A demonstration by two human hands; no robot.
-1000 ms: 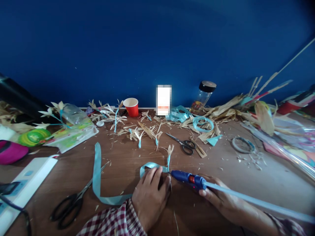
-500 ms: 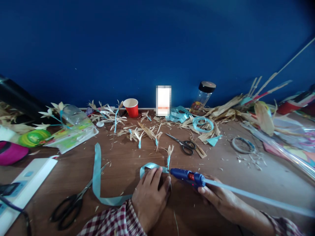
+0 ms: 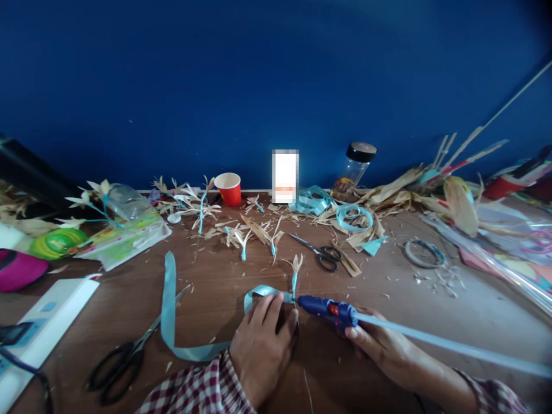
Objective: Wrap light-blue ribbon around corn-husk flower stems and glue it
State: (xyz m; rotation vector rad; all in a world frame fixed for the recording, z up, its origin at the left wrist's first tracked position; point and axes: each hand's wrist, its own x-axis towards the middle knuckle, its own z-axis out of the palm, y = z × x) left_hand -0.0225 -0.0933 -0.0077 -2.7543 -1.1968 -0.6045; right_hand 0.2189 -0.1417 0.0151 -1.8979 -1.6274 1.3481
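My left hand [image 3: 266, 342] rests low in the middle, its fingers pressing the end of a light blue ribbon [image 3: 169, 305] against the stem of a small husk flower [image 3: 295, 276]. The ribbon loops up past my fingertips, and its free length trails leftward over the table. My right hand [image 3: 379, 345] grips a blue hot glue gun [image 3: 328, 309] with a long pale glue stick [image 3: 448, 340] running out of its back. The gun's nozzle meets or nearly meets the ribbon at the stem's lower end. My right fingers are partly hidden behind the gun.
Black-handled scissors [image 3: 118, 368] lie left of the ribbon, beside a white power strip [image 3: 56, 322]. Smaller scissors [image 3: 325, 256] lie further back. Along the blue wall stand a red paper cup [image 3: 229, 192] and a tilted jar [image 3: 356, 172], among husk scraps and ribbon rolls [image 3: 354, 218].
The whole view has shifted very slightly. Both hands, the ribbon and the glue gun keep practically the same positions relative to each other.
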